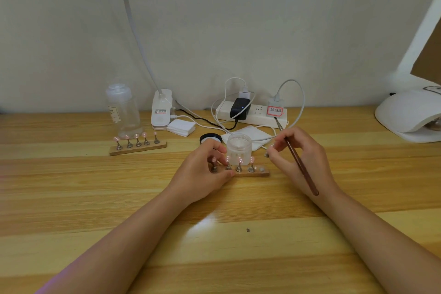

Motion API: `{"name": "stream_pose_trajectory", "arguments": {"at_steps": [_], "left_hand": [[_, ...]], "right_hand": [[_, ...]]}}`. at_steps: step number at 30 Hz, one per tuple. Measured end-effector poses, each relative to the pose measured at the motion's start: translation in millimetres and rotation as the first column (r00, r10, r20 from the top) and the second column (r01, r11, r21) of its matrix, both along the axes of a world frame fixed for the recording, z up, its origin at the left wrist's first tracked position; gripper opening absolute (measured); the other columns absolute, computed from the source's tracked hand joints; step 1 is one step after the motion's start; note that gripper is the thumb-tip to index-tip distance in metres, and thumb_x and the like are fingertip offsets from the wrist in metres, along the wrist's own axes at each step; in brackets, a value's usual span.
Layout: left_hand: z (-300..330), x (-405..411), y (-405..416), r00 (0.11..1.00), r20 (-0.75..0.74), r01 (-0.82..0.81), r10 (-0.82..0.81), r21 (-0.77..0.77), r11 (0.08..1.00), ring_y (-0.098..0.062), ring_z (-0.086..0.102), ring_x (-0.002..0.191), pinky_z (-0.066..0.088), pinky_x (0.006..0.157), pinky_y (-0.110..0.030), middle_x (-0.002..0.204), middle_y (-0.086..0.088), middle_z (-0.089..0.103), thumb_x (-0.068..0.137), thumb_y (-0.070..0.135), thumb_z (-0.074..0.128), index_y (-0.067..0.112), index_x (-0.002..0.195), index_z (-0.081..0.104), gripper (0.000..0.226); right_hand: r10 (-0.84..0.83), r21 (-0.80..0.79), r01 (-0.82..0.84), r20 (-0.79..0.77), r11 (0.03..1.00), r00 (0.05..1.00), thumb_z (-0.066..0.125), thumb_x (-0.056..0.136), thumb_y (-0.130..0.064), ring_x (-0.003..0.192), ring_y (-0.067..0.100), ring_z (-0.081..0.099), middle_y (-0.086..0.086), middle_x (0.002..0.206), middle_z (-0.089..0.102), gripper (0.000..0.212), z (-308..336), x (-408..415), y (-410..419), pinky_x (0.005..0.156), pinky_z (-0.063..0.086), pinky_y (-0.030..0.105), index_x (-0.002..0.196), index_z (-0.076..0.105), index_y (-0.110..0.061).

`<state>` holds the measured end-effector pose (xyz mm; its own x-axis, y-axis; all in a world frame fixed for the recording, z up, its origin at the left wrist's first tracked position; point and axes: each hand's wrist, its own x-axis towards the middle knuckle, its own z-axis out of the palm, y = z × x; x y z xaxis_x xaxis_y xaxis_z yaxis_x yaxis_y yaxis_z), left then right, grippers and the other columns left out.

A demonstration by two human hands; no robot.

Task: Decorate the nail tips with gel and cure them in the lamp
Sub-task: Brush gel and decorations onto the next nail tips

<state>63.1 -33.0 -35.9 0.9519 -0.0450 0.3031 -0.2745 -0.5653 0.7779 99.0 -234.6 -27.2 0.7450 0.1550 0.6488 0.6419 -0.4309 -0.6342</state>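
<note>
A small wooden strip (pixel 253 173) with several pink nail tips on metal stands lies mid-table; its right-most spot is empty. My left hand (pixel 202 169) grips the strip's left end. My right hand (pixel 300 157) holds a brown nail brush (pixel 303 169), bristle end pointing up and back, and pinches one metal stand with its nail tip (pixel 267 154) off the strip, to its right. A frosted gel jar (pixel 239 148) stands open just behind the strip, its black lid (pixel 210 137) to the left. The white curing lamp (pixel 405 114) sits at the far right.
A second wooden strip (pixel 138 147) with pink tips lies to the left, in front of a clear bottle (pixel 123 110). Behind are a desk lamp base (pixel 161 110), cotton pads (pixel 181 127), a white wipe (pixel 248 135) and a power strip (pixel 253 113) with cables.
</note>
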Motion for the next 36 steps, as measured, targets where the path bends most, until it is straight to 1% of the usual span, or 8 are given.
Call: {"name": "stream_pose_trajectory", "arguments": {"at_steps": [4,9,13,16,20,24,29,36], "left_hand": [[1,-3,-3,0.988,0.144,-0.053,0.048,0.027,0.998,0.0,0.052,0.09,0.041,0.076,-0.01,0.095,0.015,0.058,0.073,0.028,0.073,0.029,0.103,0.052,0.036],[5,-6,-7,0.913,0.409,-0.061,-0.015,0.172,0.983,-0.01,0.053,0.101,0.041,0.09,-0.043,0.103,0.006,0.061,0.077,0.032,0.068,0.021,0.107,0.067,0.032],[5,-6,-9,0.879,0.473,-0.031,-0.06,0.182,0.983,-0.014,0.056,0.094,0.043,0.083,-0.049,0.096,0.003,0.064,0.079,0.035,0.057,0.021,0.098,0.071,0.028],[3,-3,-8,0.86,0.507,-0.028,-0.058,0.16,0.987,-0.017,0.058,0.089,0.045,0.075,-0.053,0.092,0.001,0.065,0.078,0.024,0.065,0.018,0.092,0.073,0.018],[4,-3,-8,0.853,0.522,-0.037,-0.02,0.099,0.994,-0.006,0.055,0.084,0.046,0.076,-0.049,0.089,0.009,0.063,0.077,0.022,0.065,0.018,0.089,0.073,0.015],[6,-4,-6,0.861,0.502,-0.076,0.082,-0.032,0.997,-0.013,0.062,0.085,0.048,0.079,-0.051,0.088,0.006,0.067,0.078,0.015,0.065,0.014,0.088,0.072,0.012],[7,-6,-6,0.873,0.471,-0.089,0.129,-0.105,0.99,-0.009,0.062,0.084,0.05,0.082,-0.041,0.086,0.008,0.067,0.078,0.003,0.068,0.022,0.093,0.066,0.024],[8,-5,-5,0.887,0.439,-0.099,0.142,-0.12,0.988,-0.005,0.059,0.082,0.046,0.079,-0.019,0.083,0.011,0.066,0.079,0.003,0.067,0.023,0.091,0.066,0.023]], "right_hand": [[-0.002,0.024,-0.002,0.153,1.0,0.988,0.072,0.076,-0.012,0.079,0.003,0.057,-0.009,0.077,0.061,0.018,0,-5,11,0.072,0.041,0.007,0.082,0.056,-0.019],[0.078,-0.054,-0.065,0.297,0.996,0.952,0.068,0.078,-0.022,0.078,0.004,0.058,-0.01,0.082,0.062,0.012,0,-12,26,0.072,0.047,0.021,0.087,0.061,-0.017],[0.147,-0.111,-0.116,0.336,0.987,0.93,0.063,0.081,-0.025,0.079,0.01,0.06,-0.005,0.085,0.065,0.014,-2,-14,31,0.07,0.048,0.03,0.09,0.063,-0.014],[0.158,-0.123,-0.124,0.326,0.985,0.932,0.063,0.081,-0.026,0.079,0.011,0.06,-0.004,0.085,0.066,0.016,-3,-14,32,0.07,0.048,0.031,0.09,0.064,-0.014],[0.151,-0.118,-0.119,0.318,0.986,0.936,0.064,0.078,-0.034,0.081,0.008,0.057,-0.006,0.088,0.065,0.027,-3,-12,33,0.074,0.047,0.023,0.094,0.065,-0.012],[0.128,0.017,-0.134,0.184,0.991,0.974,0.062,0.087,-0.033,0.086,0.004,0.061,-0.011,0.09,0.065,0.016,3,-12,27,0.079,0.048,0.021,0.101,0.064,-0.026],[0.133,0.275,-0.086,-0.155,0.958,0.979,0.046,0.08,-0.052,0.061,-0.008,0.057,-0.016,0.053,0.061,0.03,23,-3,27,0.063,0.04,0.003,0.075,0.069,-0.033],[-0.011,-0.125,-0.023,-0.262,0.992,0.965,0.062,0.085,-0.042,0.047,-0.01,0.053,-0.008,0.045,0.059,0.03,52,32,37,0.047,0.036,0.009,0.061,0.059,-0.025]]}}
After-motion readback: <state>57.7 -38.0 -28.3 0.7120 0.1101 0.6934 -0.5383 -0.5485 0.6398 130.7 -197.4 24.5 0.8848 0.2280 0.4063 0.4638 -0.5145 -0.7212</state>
